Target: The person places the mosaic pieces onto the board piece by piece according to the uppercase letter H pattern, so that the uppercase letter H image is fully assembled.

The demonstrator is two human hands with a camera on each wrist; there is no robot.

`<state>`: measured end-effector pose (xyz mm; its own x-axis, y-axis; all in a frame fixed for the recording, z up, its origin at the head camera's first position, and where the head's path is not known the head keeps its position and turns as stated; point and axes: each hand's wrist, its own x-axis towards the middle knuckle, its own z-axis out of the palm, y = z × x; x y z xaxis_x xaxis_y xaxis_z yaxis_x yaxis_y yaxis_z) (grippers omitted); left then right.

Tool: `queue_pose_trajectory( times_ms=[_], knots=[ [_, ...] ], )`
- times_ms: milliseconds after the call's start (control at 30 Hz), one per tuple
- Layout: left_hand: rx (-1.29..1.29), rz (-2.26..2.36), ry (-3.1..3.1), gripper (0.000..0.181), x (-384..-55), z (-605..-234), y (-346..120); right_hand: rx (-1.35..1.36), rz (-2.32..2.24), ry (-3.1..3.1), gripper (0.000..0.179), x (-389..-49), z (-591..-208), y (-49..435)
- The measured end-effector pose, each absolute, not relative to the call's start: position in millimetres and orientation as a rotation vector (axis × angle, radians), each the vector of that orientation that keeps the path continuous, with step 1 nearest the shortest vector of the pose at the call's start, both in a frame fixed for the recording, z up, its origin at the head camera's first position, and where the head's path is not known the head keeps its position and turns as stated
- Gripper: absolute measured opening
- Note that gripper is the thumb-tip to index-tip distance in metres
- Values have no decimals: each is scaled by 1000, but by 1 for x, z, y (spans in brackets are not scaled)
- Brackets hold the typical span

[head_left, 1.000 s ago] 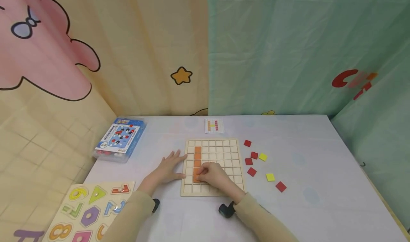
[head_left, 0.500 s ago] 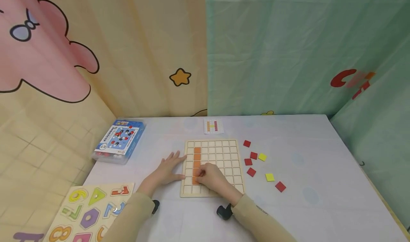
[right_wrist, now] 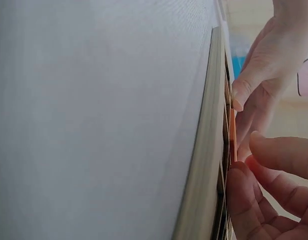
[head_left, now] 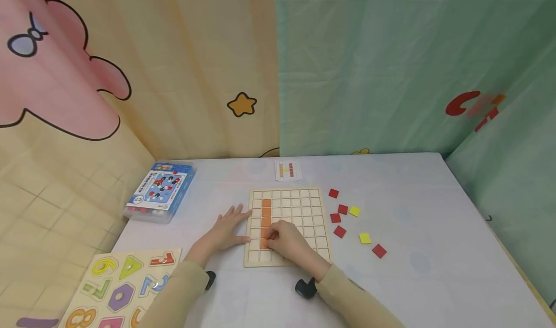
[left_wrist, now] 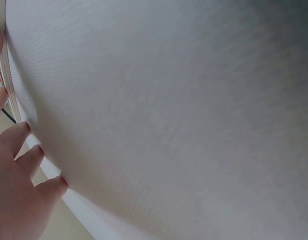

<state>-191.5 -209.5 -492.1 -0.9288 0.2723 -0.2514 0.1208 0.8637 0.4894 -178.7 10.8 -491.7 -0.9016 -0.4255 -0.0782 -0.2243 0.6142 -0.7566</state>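
Note:
My left hand (head_left: 223,230) has its fingers spread, with thumb and fingertips at the left edge of a wooden grid board (head_left: 305,212). A column of orange square tiles (head_left: 266,212) lies in the board's second column. My right hand (head_left: 288,239) is over the board, fingers bent, pinching at the lowest orange tile (head_left: 263,244). In the right wrist view, thumb and fingertips come together at the end of an orange tile (right_wrist: 232,132), partly hiding it. In the left wrist view, the left fingers (left_wrist: 31,160) reach along the board's side.
Several red tiles (head_left: 340,231) and two yellow tiles (head_left: 365,238) lie scattered right of the board. A small pattern card (head_left: 288,170) is behind it. A blue boxed set (head_left: 160,192) sits at back left, and a number puzzle (head_left: 119,284) at front left.
Both hands stay in place on the board, the right fingers still at the lowest orange tile. The head view shifts slightly.

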Motion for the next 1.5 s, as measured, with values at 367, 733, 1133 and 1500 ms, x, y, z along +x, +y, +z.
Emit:
queue_pose_trajectory(
  times_ms=[367, 733, 1133, 1500],
  knots=[
    [264, 664, 2736, 83, -194, -491, -206, -382, -1277, 2541, 13, -182, -470, 85],
    [263, 647, 2745, 83, -194, -490, -206, -90, -1161, 2652, 33, -190, -470, 197],
    [247, 671, 2734, 83, -192, -492, -209, -56, -1026, 2651, 40, -186, -478, 241],
    [243, 676, 2735, 83, -191, -496, -206, -105, -894, 2688, 36, -186, -486, 234]
  ],
)
